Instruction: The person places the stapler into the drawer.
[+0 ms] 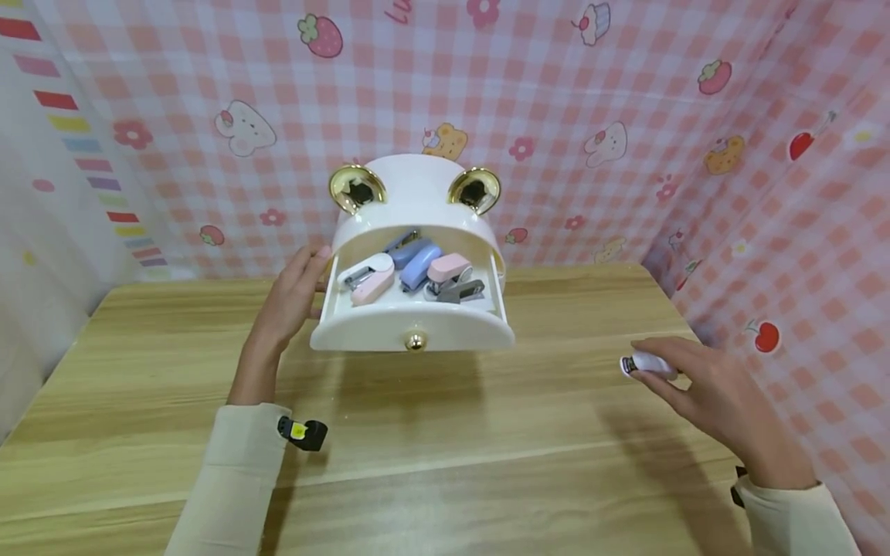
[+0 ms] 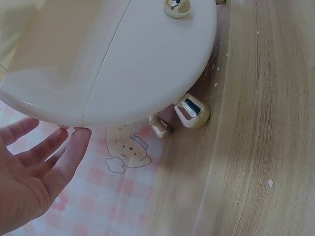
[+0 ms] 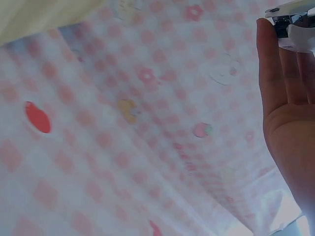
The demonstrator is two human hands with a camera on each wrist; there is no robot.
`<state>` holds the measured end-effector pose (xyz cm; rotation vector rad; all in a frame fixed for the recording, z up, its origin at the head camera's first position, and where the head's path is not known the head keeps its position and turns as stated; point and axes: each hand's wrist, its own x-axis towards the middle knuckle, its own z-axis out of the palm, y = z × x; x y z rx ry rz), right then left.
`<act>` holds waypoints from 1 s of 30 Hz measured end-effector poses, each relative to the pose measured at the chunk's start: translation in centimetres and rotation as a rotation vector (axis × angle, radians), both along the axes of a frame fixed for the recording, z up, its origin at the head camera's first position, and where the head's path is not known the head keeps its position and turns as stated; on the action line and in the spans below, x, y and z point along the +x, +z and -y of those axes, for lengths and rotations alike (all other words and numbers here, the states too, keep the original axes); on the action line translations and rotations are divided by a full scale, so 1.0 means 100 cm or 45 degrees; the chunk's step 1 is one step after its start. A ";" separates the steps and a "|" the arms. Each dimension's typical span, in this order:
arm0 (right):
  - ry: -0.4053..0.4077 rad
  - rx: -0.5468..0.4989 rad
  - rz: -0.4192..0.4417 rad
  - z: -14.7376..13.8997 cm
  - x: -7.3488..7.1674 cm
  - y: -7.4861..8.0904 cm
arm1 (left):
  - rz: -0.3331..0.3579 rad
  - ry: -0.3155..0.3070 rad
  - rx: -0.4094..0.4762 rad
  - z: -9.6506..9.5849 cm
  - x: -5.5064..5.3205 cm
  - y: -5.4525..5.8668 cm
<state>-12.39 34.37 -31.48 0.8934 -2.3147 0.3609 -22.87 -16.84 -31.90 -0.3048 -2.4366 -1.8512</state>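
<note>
A white rounded box [image 1: 416, 185] with gold-rimmed eyes stands toward the back of the table, its drawer [image 1: 361, 332] pulled out. Several small staplers lie in the drawer, among them a white and pink stapler [image 1: 371, 279], a blue stapler [image 1: 420, 266] and a grey stapler [image 1: 460, 292]. My left hand [image 1: 287, 297] rests against the box's left side; in the left wrist view its fingertips touch the white edge [image 2: 106, 121]. Off to the right, my right hand [image 1: 709, 394] pinches a white stapler [image 1: 652, 364] between thumb and fingers, above the table.
The wooden table [image 1: 431, 479] stretches in front of the box. A pink checked cloth [image 1: 542, 93] hangs behind it and along the right side. Gold feet [image 2: 194, 112] under the box show in the left wrist view.
</note>
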 end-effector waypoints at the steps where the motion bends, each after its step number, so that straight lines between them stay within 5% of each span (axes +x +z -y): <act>1: 0.001 0.000 -0.003 0.002 -0.001 0.004 | -0.002 0.000 0.002 0.000 0.000 0.000; 23: 0.150 0.056 -0.213 0.050 -0.025 0.068 | -0.002 0.001 -0.007 0.000 -0.001 0.001; 30: 0.195 0.053 -0.179 0.076 -0.030 0.096 | 0.001 0.000 0.006 0.000 -0.001 0.000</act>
